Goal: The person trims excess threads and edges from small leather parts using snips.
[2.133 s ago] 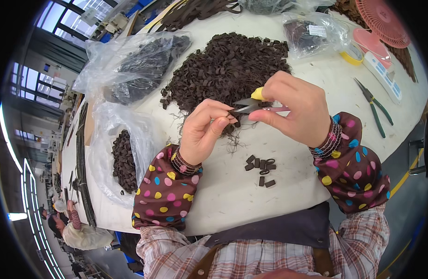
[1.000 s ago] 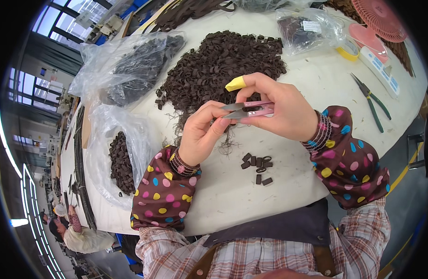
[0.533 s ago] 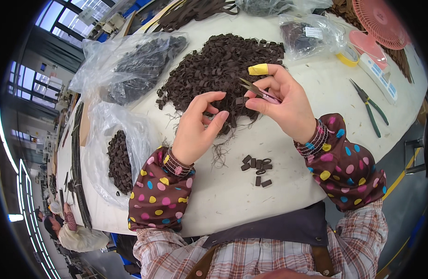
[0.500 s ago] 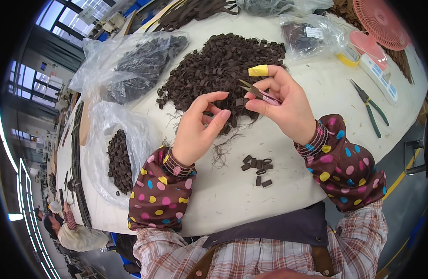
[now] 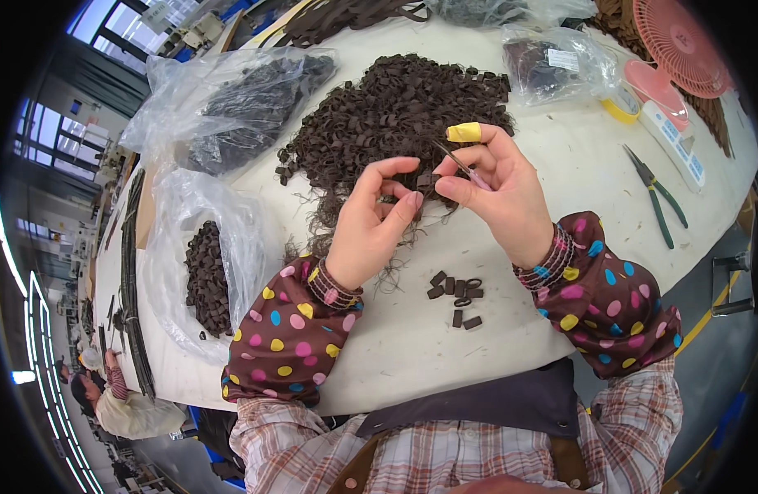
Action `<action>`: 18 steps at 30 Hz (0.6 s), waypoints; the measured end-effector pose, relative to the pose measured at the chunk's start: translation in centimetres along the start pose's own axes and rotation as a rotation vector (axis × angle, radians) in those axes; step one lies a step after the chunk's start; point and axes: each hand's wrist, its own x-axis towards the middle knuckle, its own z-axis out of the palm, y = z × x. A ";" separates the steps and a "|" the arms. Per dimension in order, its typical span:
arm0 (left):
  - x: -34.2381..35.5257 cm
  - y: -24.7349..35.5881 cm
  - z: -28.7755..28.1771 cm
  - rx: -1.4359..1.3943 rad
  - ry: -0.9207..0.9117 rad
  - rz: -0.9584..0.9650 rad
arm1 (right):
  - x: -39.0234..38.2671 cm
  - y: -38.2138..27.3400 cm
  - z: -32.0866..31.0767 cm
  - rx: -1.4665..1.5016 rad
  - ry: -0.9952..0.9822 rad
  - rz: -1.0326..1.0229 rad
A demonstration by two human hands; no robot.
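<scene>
My right hand (image 5: 506, 185) is closed round a small pair of thread snips (image 5: 469, 170) with pinkish handles, the blades pointing up and left. Yellow tape wraps its index fingertip. At the tip of that thumb is a small dark brown fabric loop (image 5: 426, 180), apparently pinched there. Facing it, my left hand (image 5: 369, 224) is curved, with thumb and index fingertip apart and nothing visible between them. Behind both hands lies a large heap of brown loops (image 5: 387, 107) with frayed threads. Several trimmed loops (image 5: 459, 287) lie on the table nearer me.
On the left, a clear plastic bag (image 5: 169, 247) holds brown loops (image 5: 206, 280); another stuffed bag (image 5: 255, 115) lies behind it. Green-handled pliers (image 5: 659, 196), a yellow tape roll (image 5: 622, 105), a white power strip (image 5: 674, 148) and a pink fan (image 5: 679, 45) are at right. Another person (image 5: 128, 403) sits far left.
My left hand has moved right, closer to my right hand. The snips have turned in my right hand, and their blades look closer together.
</scene>
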 end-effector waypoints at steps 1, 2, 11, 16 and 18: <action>0.0 0.4 0.1 -0.155 0.010 -0.009 | -0.1 0.0 0.0 0.001 0.022 0.008; 0.0 0.4 0.0 -0.157 0.009 -0.011 | -0.1 0.1 0.0 -0.001 0.024 0.010; -0.1 1.0 -0.8 0.398 0.084 0.297 | 0.0 -0.2 -0.4 -0.257 -0.011 0.031; -0.5 1.5 -0.1 0.529 0.070 0.323 | -0.3 -0.3 -0.2 -0.640 -0.019 -0.298; -0.6 1.4 0.0 0.514 0.044 0.264 | -0.4 -0.3 -0.2 -0.674 -0.025 -0.313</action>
